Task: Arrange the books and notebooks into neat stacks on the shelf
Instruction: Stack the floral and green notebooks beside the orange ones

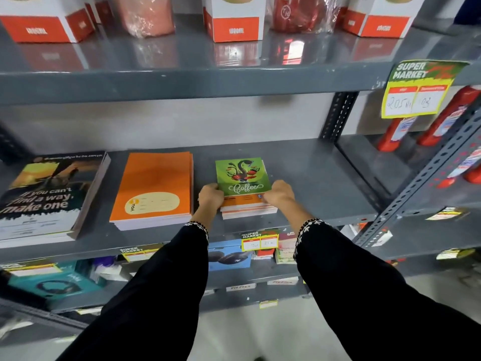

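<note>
A small stack of notebooks topped by a green "Coffee" cover (240, 174) lies on the grey middle shelf (325, 183). My left hand (210, 198) grips the stack's near left corner. My right hand (278, 192) grips its near right corner. To the left lies a stack of orange notebooks (153, 186). Further left is a stack of dark books (49, 196) with the words "make one" on the cover. Black sleeves cover both arms.
White and orange boxes (235, 19) and wrapped red items stand on the upper shelf. A yellow price tag (419, 89) hangs at the right. Red bottles (447, 118) stand on the neighbouring rack. Boxed goods (229, 256) fill the shelf below.
</note>
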